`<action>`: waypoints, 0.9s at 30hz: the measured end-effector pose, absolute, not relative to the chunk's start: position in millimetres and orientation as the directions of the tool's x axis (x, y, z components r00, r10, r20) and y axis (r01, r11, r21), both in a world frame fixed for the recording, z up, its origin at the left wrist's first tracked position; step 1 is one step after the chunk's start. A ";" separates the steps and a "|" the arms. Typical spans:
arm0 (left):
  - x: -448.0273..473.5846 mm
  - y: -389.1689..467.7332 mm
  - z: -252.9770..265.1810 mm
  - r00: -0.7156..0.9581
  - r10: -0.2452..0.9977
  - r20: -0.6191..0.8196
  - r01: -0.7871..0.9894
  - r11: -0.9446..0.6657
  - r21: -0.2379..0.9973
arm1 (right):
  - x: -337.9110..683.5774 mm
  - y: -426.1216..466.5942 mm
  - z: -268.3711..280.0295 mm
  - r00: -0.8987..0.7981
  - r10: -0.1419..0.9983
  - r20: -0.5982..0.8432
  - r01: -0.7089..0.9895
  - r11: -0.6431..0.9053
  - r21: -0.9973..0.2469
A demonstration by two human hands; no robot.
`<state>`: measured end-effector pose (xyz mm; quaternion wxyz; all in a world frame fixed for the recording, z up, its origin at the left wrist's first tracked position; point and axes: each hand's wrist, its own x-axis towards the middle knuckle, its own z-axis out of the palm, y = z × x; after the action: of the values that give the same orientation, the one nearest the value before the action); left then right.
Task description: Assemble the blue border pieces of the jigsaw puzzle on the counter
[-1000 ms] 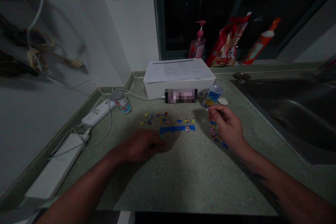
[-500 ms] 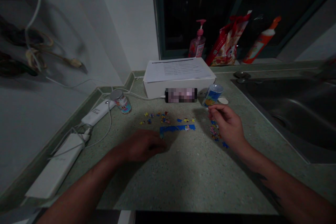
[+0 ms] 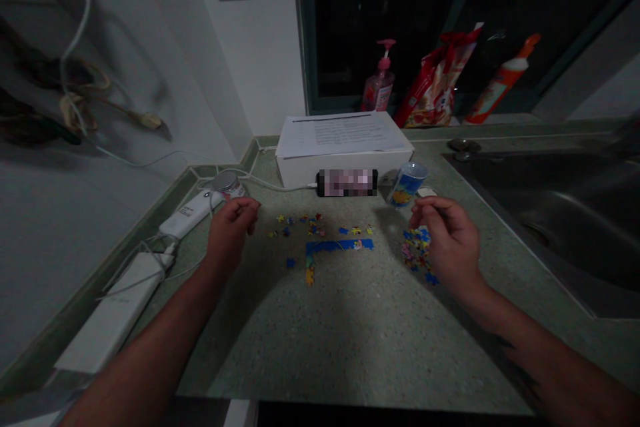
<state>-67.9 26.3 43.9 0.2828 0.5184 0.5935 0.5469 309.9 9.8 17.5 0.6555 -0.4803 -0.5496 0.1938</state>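
Above the left side of the counter is my left hand, close to a lidded jar. Its fingers are closed, and anything in them is hidden. My right hand hovers over a pile of loose jigsaw pieces with thumb and fingers pinched; I cannot make out what they hold. Between the hands lies a joined jigsaw border, a blue row with a short arm running down at its left end to a yellow piece. One loose blue piece lies left of it, and several scattered pieces lie behind.
A clear can with a blue label stands behind my right hand. A phone leans on a white box. Power strips and cables line the left side; a metal sink is on the right.
My left hand has lifted off the border's left end and moved left and back towards the jar, uncovering the short arm and a loose blue piece. My right hand has shifted slightly right.
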 end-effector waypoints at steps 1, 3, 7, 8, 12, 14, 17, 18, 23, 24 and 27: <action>-68.5 27.5 44.5 -0.317 0.923 0.219 0.266 -0.135 0.955 | 309.8 9.6 17.8 0.323 0.779 0.538 0.270 0.469 -0.841; -69.5 29.7 45.0 -0.339 0.922 0.185 0.181 -0.129 0.975 | 309.7 9.3 19.0 0.327 0.771 0.547 0.265 0.481 -0.836; -71.1 33.1 44.8 -0.375 0.918 0.127 0.072 -0.108 0.992 | 309.9 9.1 21.5 0.332 0.758 0.562 0.261 0.499 -0.827; -71.3 33.6 44.5 -0.376 0.918 0.124 0.068 -0.106 0.992 | 310.0 9.3 21.8 0.332 0.758 0.562 0.260 0.499 -0.827; -71.3 33.8 42.6 -0.355 0.926 0.129 0.101 -0.099 0.990 | 309.8 10.1 21.4 0.338 0.758 0.557 0.251 0.498 -0.830; -70.6 33.2 41.5 -0.336 0.932 0.135 0.122 -0.100 0.988 | 309.2 10.1 20.9 0.339 0.760 0.554 0.251 0.495 -0.832; -68.9 32.1 41.3 -0.324 0.936 0.140 0.135 -0.101 0.986 | 308.3 9.5 19.9 0.339 0.767 0.544 0.251 0.484 -0.838; -68.1 31.6 41.7 -0.323 0.936 0.139 0.136 -0.099 0.986 | 308.0 9.2 19.6 0.339 0.772 0.538 0.250 0.477 -0.842; -64.6 28.1 44.8 -0.296 0.946 0.132 0.150 -0.090 0.985 | 307.6 8.3 19.2 0.337 0.787 0.516 0.256 0.451 -0.855; -64.1 27.4 45.2 -0.291 0.947 0.135 0.158 -0.091 0.983 | 307.6 8.3 19.2 0.335 0.787 0.518 0.258 0.452 -0.854; -63.3 26.2 45.6 -0.289 0.947 0.138 0.172 -0.091 0.981 | 307.7 8.8 18.8 0.332 0.787 0.520 0.256 0.455 -0.853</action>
<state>-63.3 26.2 45.6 0.3477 0.4845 0.5777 0.5573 307.7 8.8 18.8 0.6590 -0.4815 -0.5416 0.2013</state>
